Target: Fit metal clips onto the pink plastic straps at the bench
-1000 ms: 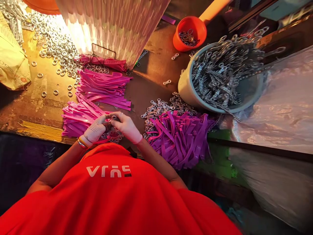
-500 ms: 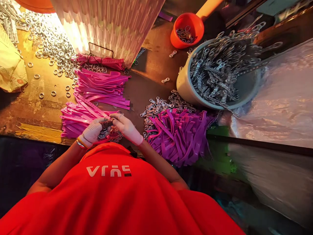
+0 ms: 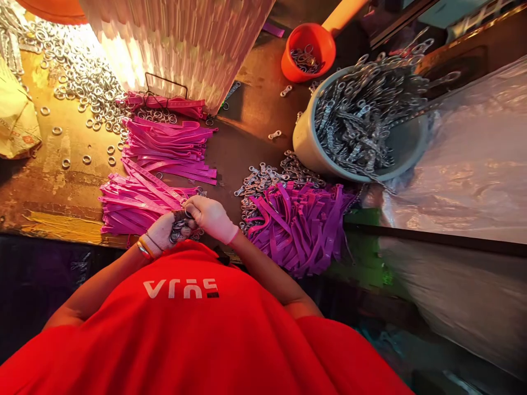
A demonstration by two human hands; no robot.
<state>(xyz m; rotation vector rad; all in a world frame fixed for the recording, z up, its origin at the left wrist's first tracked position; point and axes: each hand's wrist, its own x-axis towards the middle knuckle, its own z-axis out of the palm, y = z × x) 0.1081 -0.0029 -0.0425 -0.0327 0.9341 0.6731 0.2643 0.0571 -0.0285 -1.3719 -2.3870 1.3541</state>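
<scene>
My left hand (image 3: pixel 160 235), in a pale dotted glove, is closed around several metal rings (image 3: pixel 178 231) close to my shirt. Against it, my right hand (image 3: pixel 214 218), also gloved, pinches at the end of a pink strap (image 3: pixel 158 192) or a ring there; the fingertips hide which. A fanned pile of pink straps (image 3: pixel 121 208) lies under and left of the hands. Beyond it sits a second pink pile (image 3: pixel 164 144). To the right, purple straps (image 3: pixel 298 230) are heaped over small metal links (image 3: pixel 260 179).
A grey bucket (image 3: pixel 303 138) full of twisted metal pieces stands at the right, with an orange-red cup (image 3: pixel 288 57) behind it. Loose rings (image 3: pixel 88 74) spread at the upper left beside a ribbed translucent panel (image 3: pixel 181 41). Plastic sheeting (image 3: pixel 465 164) covers the far right.
My left hand has turned and shifted slightly, showing more of the rings in its grasp. My right fingers have curled in closer to it. The whole view has drifted a little.
</scene>
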